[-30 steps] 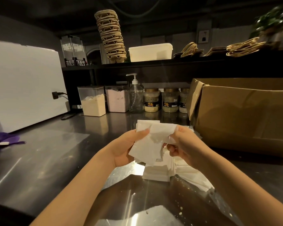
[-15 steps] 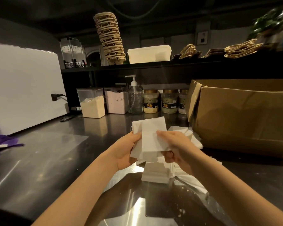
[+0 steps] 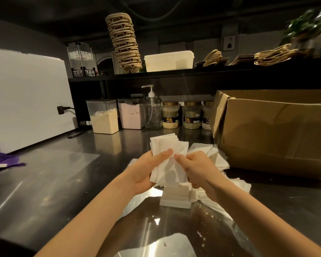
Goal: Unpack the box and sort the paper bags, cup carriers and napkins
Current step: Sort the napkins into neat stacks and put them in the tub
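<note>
The white paper napkin bundle (image 3: 167, 151) is sitting between left hand (image 3: 146, 171) and right hand (image 3: 196, 169), both grips clamping its lower half.

The box (image 3: 278, 130) ran off the right edge, and its inside could not be seen. The plant (image 3: 304, 25) up top was blurry and cut off. The words on the jars (image 3: 170, 115) were too small to read, and the box flap hid part of the last one. The napkins (image 3: 167, 164) hid most fingers of the left hand (image 3: 145, 169) and right hand (image 3: 195, 169). The purple cloth (image 3: 2, 160) ran off the left edge.
</note>
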`<state>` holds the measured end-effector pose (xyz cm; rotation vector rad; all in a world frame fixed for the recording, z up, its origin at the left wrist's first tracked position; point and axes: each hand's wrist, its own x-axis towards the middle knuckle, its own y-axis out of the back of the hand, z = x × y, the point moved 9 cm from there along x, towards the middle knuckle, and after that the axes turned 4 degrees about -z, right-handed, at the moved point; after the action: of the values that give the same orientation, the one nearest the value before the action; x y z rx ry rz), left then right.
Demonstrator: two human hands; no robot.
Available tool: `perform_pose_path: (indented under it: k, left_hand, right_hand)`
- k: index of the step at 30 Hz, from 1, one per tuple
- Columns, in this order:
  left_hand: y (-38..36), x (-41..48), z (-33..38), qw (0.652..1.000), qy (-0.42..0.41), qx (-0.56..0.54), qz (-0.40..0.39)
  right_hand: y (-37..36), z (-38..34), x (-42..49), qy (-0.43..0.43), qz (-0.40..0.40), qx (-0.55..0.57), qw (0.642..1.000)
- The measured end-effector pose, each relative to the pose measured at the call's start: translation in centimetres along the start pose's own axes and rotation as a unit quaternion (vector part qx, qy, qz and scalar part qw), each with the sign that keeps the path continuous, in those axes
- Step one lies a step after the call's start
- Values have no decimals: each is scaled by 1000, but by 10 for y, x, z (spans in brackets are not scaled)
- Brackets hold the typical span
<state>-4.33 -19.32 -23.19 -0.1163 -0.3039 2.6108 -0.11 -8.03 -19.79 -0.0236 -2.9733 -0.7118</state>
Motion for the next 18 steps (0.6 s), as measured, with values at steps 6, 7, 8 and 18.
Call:
perform_pose_path:
  k: [6, 7, 8, 18]
  left_hand:
    - [31, 1, 12, 993, -27, -44, 103]
    - [41, -1, 15, 989, -35, -63, 128]
    - [49, -3, 18, 985, -41, -74, 150]
    - [62, -3, 19, 980, -39, -71, 180]
  right_hand:
    - [20, -18, 3, 89, 36, -66, 993]
    - [28, -22, 3, 113, 61, -109, 986]
    - [35, -24, 3, 128, 73, -147, 978]
    - [-1, -2, -10, 85, -226, -312, 919]
